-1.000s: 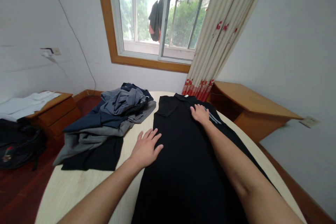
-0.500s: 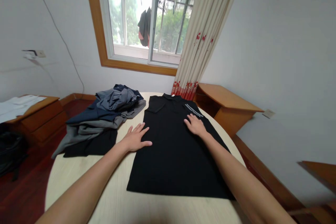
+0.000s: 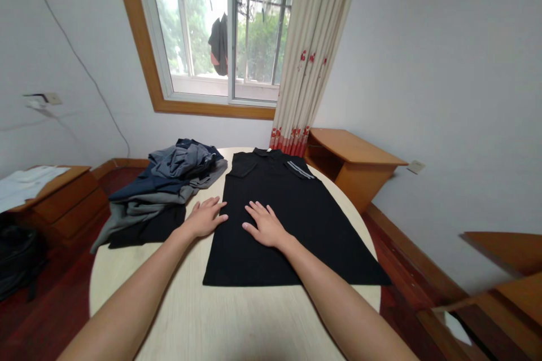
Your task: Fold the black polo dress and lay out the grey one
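A black polo shirt (image 3: 313,225) lies spread flat on the round pale wooden table (image 3: 190,316), collar toward the window and hem toward me. Both short sleeves are laid inward over its body; the right one carries grey stripes. My left hand (image 3: 205,217) rests at the shirt's left edge, fingers spread, its thumb and fingertips on the cloth. Lying flat on the shirt's left-middle part is my right hand (image 3: 265,224), fingers apart and nothing in it.
A heap of grey, navy and black clothes (image 3: 169,175) sits on the table's left side. Behind the table stand a wooden desk (image 3: 355,152) and a flowered curtain (image 3: 305,67). A wooden drawer cabinet (image 3: 71,194) is at the left, with a black bag (image 3: 19,256) beside it.
My right hand has moved left and nearer to me, from beside the striped sleeve to the shirt's left-middle. My left hand stays by the left edge. The view has turned slightly right.
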The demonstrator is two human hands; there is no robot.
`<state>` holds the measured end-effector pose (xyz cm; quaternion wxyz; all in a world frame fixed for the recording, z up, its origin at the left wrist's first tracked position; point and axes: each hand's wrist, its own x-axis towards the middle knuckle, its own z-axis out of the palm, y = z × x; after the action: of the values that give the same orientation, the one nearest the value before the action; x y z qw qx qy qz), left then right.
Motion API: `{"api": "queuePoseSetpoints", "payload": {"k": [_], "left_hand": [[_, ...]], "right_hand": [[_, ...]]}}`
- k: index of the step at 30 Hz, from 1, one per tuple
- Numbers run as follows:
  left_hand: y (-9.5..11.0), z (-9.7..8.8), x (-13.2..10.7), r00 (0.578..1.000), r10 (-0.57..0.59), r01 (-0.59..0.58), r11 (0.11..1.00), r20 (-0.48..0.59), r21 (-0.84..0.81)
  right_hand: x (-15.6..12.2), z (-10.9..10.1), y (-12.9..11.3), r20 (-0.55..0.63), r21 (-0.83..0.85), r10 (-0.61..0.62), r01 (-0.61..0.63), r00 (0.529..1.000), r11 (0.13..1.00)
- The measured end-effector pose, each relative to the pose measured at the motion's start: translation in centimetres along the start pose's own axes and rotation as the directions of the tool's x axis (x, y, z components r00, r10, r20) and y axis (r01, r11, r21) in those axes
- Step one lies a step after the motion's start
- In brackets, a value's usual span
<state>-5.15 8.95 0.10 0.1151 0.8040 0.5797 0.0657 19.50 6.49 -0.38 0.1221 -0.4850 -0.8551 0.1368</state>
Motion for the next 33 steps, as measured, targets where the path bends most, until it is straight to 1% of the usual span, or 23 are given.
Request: {"api": "queuePoseSetpoints", "payload": {"k": [2, 7, 11, 13, 14, 16, 18, 21, 25, 27, 30, 33], "left_hand": [[0.2, 0.1, 0.1, 1.0, -0.019, 0.019, 1.0, -0.003, 0.01], [0.4, -0.4, -0.1, 0.996, -0.079, 0.078, 0.996, 0.035, 0.044], [1.4, -1.4, -0.6, 0.995, -0.092, 0.097, 0.988, -0.041, 0.119], [2.4, -1.8, -0.9, 0.989, -0.135, 0.14, 0.986, -0.057, 0.093], [2.8, -2.0, -1.0, 0.985, -0.169, 0.172, 0.983, -0.043, 0.062], [3.7, -2.2, -1.2, 0.973, -0.232, 0.232, 0.973, 0.018, 0.003], [4.2, -2.3, -1.4, 0.96, -0.266, 0.268, 0.963, 0.085, -0.015], [4.4, -2.4, -1.7, 0.943, -0.273, 0.285, 0.958, 0.188, -0.041], [4.1, -2.5, -2.0, 0.9, -0.25, 0.327, 0.929, 0.357, -0.174], [3.8, -2.5, -2.0, 0.879, -0.228, 0.345, 0.91, 0.419, -0.228], [3.6, -2.5, -2.0, 0.851, -0.213, 0.377, 0.884, 0.48, -0.277], [3.5, -2.5, -1.8, 0.84, -0.205, 0.397, 0.863, 0.502, -0.312]], "right_hand": [[-0.2, 0.1, 0.1, 0.011, -0.01, -0.011, 0.011, 1.0, 1.0], [-0.3, -0.4, 0.0, 0.067, -0.028, -0.013, 0.015, 0.998, 0.999], [-1.2, -0.7, -0.6, 0.11, -0.032, -0.018, 0.021, 0.994, 0.999], [-1.8, -1.0, -1.0, 0.136, -0.016, -0.023, 0.025, 0.99, 1.0], [-2.0, -1.3, -1.2, 0.151, -0.003, -0.028, 0.029, 0.988, 1.0], [-2.5, -1.7, -1.5, 0.185, 0.026, -0.043, 0.039, 0.982, 0.999], [-2.7, -2.1, -1.8, 0.227, 0.048, -0.061, 0.052, 0.972, 0.998], [-3.0, -2.6, -2.5, 0.295, 0.079, -0.114, 0.094, 0.949, 0.992], [-3.9, -2.9, -4.0, 0.342, 0.097, -0.209, 0.186, 0.916, 0.978], [-4.3, -2.9, -5.0, 0.335, 0.077, -0.28, 0.27, 0.9, 0.96], [-4.5, -2.6, -6.2, 0.285, 0.039, -0.379, 0.385, 0.88, 0.922], [-4.2, -1.5, -7.3, 0.215, 0.001, -0.393, 0.402, 0.894, 0.916]]}}
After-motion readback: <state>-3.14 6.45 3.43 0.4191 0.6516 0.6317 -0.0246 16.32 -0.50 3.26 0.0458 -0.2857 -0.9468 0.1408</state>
